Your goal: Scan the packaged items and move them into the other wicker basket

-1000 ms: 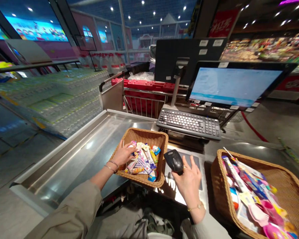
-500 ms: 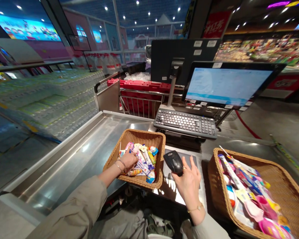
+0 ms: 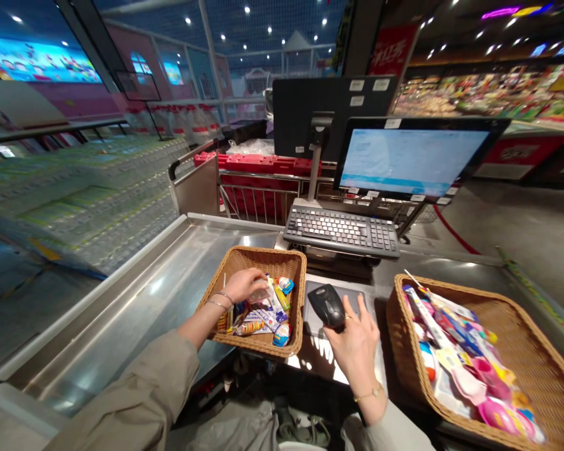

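At the smaller wicker basket (image 3: 272, 258), the left hand (image 3: 245, 285) curls above small packets (image 3: 266, 318); its grip cannot be determined. The right hand (image 3: 355, 344) pinches the black scanner (image 3: 326, 305), outer fingers spread.

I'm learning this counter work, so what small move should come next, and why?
Probably pinch one packet with the left hand and bring it under the black scanner: that hand is among the left basket's packets, and the right hand holds the scanner close beside.
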The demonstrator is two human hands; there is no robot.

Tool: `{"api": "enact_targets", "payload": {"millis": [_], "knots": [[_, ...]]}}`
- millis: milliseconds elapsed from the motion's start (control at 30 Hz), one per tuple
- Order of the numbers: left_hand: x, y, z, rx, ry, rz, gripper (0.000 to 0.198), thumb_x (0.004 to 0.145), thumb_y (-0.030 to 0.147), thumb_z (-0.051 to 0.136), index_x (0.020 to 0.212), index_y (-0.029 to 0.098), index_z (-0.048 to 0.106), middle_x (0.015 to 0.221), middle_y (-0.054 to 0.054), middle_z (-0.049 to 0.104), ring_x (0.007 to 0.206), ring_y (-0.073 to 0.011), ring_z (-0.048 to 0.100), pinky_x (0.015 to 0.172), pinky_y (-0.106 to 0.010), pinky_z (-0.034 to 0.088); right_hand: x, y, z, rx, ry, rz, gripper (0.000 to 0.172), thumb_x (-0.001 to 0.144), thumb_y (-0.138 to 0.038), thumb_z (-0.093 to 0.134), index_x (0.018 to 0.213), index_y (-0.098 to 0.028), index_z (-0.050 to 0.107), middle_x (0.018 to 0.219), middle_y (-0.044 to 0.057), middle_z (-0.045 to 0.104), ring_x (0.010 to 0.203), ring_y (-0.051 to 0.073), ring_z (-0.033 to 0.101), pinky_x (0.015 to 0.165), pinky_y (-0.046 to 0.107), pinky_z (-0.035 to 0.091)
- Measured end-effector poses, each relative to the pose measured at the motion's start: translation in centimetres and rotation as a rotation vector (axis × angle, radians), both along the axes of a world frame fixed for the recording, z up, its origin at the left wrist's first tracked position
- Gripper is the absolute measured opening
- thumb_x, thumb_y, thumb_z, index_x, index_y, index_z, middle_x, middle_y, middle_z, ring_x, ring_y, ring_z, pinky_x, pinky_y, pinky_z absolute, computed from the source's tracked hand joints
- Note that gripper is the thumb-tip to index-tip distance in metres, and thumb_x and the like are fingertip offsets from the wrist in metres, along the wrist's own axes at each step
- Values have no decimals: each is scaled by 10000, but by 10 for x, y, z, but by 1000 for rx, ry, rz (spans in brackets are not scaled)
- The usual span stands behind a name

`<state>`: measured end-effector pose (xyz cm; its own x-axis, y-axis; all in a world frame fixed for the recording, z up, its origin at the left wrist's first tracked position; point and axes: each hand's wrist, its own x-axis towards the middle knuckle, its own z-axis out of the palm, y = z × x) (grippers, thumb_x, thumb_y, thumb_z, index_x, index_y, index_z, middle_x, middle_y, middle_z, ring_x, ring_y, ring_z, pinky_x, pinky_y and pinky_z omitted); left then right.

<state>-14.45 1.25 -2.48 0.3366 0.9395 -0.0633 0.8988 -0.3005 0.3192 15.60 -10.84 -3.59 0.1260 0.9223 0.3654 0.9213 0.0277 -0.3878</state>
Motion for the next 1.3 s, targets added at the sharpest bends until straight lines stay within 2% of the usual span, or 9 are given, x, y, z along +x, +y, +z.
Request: {"api": "enact_targets", "payload": {"millis": [100,200,367,533,667,833,1067,1167,1300], "knots": [[8,2,-8,52,-66,166,307,870,449,530,1052,234,652,1065,-34,704,959,-180,646,809,-266,471,2,-1,2,4,6,-6,220,754,-312,577,884,-167,679,1307,93,600,1390,313,304,1013,471,316],[12,1,-27,39,-86,302,291,885,401,506,1059,201,624,982,-46,716,881,-170,667,735,-257,491,4,-3,5,6,4,-11,252,754,-303,568,926,-156,679,1311,104,595,1387,310,310,1019,470,311],[12,-6,-58,-68,-31,377,333,863,328,539,1148,156,550,840,-37,720,715,-145,676,621,-230,475,8,-4,6,3,-5,-21,252,735,-300,578,917,-161,682,1316,92,594,1391,302,307,1033,466,308],[9,-11,-59,-129,87,281,487,796,362,626,1239,199,506,864,-31,725,825,-184,688,690,-249,463,11,-5,5,-1,-11,-26,301,732,-308,574,966,-152,680,1307,101,599,1392,299,304,1029,467,316],[5,-5,-48,-155,194,174,667,775,419,640,1386,279,413,1009,-71,728,1042,-282,646,880,-379,434,12,-5,3,8,-8,-37,382,723,-315,566,1048,-138,664,1317,106,591,1390,291,308,1028,462,319],[-1,7,-41,-264,268,18,813,674,452,727,1412,338,404,1006,-45,740,1082,-319,631,1001,-492,352,15,-5,3,16,4,-30,393,737,-339,544,1049,-133,665,1324,93,587,1391,297,304,1040,463,305],[2,12,-46,-252,342,-107,810,569,469,797,1324,358,524,961,-56,746,1091,-340,609,1075,-579,212,19,-6,5,7,14,-39,391,753,-340,526,1050,-128,667,1324,107,585,1390,309,307,1048,472,295],[8,7,-51,-229,393,-187,700,544,503,806,1199,347,620,879,-45,743,1031,-328,625,1087,-594,170,21,-6,5,16,0,-50,407,747,-336,534,1069,-122,660,1325,116,582,1386,306,314,1041,467,310],[13,0,-57,-188,404,-249,749,515,515,821,1212,347,604,1070,-78,700,1113,-348,562,1088,-641,105,23,-6,3,18,-24,-50,387,753,-333,545,1064,-132,660,1320,120,586,1385,298,317,1037,464,318]]}}
